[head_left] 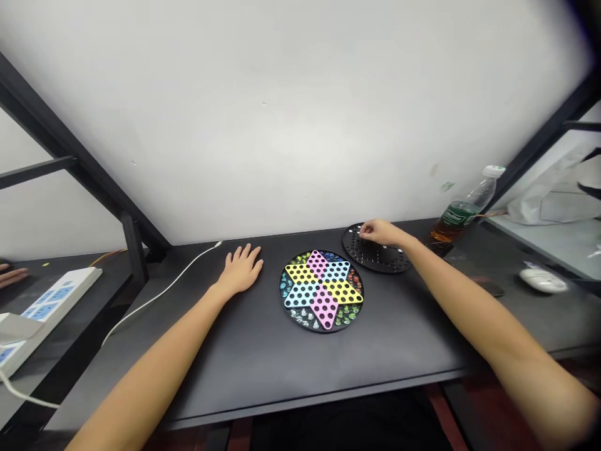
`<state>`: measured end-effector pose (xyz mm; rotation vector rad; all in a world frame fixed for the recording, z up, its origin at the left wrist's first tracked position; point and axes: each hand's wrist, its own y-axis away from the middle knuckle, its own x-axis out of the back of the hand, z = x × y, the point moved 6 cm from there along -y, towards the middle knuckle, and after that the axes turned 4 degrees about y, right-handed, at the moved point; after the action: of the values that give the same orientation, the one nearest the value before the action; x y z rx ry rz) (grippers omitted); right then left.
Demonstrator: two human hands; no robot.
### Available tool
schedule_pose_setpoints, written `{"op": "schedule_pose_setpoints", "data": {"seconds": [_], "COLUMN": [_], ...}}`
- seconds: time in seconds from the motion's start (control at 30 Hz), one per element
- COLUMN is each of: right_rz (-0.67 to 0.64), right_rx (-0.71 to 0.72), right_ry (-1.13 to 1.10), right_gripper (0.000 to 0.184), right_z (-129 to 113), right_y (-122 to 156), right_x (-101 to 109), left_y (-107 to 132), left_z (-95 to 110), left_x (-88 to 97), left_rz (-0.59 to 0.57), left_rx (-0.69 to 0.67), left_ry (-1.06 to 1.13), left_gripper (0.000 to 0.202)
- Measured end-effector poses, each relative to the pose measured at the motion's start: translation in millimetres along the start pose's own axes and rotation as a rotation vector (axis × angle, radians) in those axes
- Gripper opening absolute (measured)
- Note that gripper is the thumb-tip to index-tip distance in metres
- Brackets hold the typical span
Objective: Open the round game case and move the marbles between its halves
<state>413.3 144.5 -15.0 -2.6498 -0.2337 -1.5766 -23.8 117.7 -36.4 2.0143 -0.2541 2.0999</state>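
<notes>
A round Chinese checkers board (323, 299) lies on the black desk between my two hands. Its star has pink, yellow and light blue points, and coloured pegs fill the black pockets around the star. To its upper right is a round black disc (382, 260) with small white spots, like a lid or second board. My right hand (378, 232) is over the back of this disc, thumb and fingers pinched together at its surface. Whatever is in the pinch is too small to make out. Left of the checkers board, my left hand (240, 270) rests flat, fingers spread, touching only the desk.
A bottle of brown drink (453, 219) stands behind my right forearm. A white mouse (543, 280) lies farther right. On the left are a white cable (162, 293), a power strip (51, 310) and another person's hand (12, 275). A white wall (291, 138) rises behind the desk.
</notes>
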Motion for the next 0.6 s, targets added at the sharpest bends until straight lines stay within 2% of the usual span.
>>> {"op": "schedule_pose_setpoints", "data": {"seconds": [0.1,0.2,0.27,0.33,0.47,0.6], "right_rz": [-0.073,-0.166,-0.230,-0.253,-0.190,-0.159], "right_rx": [0.163,0.301,0.345,0.356,0.370,0.431], "right_ry": [-0.145,-0.152,-0.134,-0.115,-0.048,0.026], "right_gripper": [0.025,0.028,0.030,0.029,0.023,0.028], "right_z": [-41.9,-83.8,-100.5,-106.0,-101.0,-101.5], "right_y": [7.1,18.0,24.0,26.5,24.5,24.8], "right_x": [-10.1,-23.8,-31.6,-35.0,-33.2,-34.2], "left_y": [-0.1,0.0,0.3,0.6,1.4,2.2], "left_z": [0.2,0.2,0.2,0.3,0.9,2.2], "left_x": [-0.2,0.0,0.2,0.6,1.9,3.1], "left_rz": [-0.001,0.005,0.005,0.005,0.001,-0.007], "left_rx": [-0.003,-0.007,-0.008,-0.008,-0.005,-0.002], "left_ry": [0.011,0.013,0.012,0.014,0.010,0.008], "left_gripper": [0.061,0.061,0.061,0.061,0.061,0.060]}}
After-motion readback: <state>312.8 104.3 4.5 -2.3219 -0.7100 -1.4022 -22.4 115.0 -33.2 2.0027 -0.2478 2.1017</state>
